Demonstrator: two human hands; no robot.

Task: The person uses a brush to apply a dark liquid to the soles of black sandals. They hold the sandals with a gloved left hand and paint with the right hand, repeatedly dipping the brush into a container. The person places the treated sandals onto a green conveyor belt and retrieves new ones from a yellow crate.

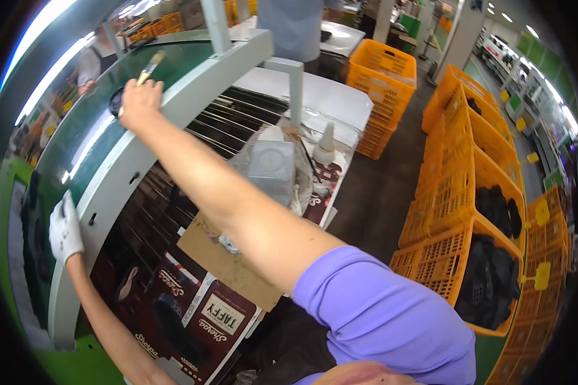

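Note:
My bare right hand (141,102) reaches far over a green conveyor belt (99,144). It is closed round a brush (150,68) with a pale shaft and a brownish upper end. A dark rounded piece (115,102) shows beside that hand on the belt; whether the fingers touch it I cannot tell. My left hand (66,228), in a white glove, rests by the near edge of the belt against the pale grey side rail (112,186). Its fingers are stretched out, with nothing seen in them.
Under my right arm lie a flat cardboard piece (228,266), a translucent plastic container (271,163) and a white nozzle bottle (325,144). Dark red printed boxes (221,321) sit lower. Orange crates (440,256) with black parts line the right. Another person (289,29) stands beyond the belt frame.

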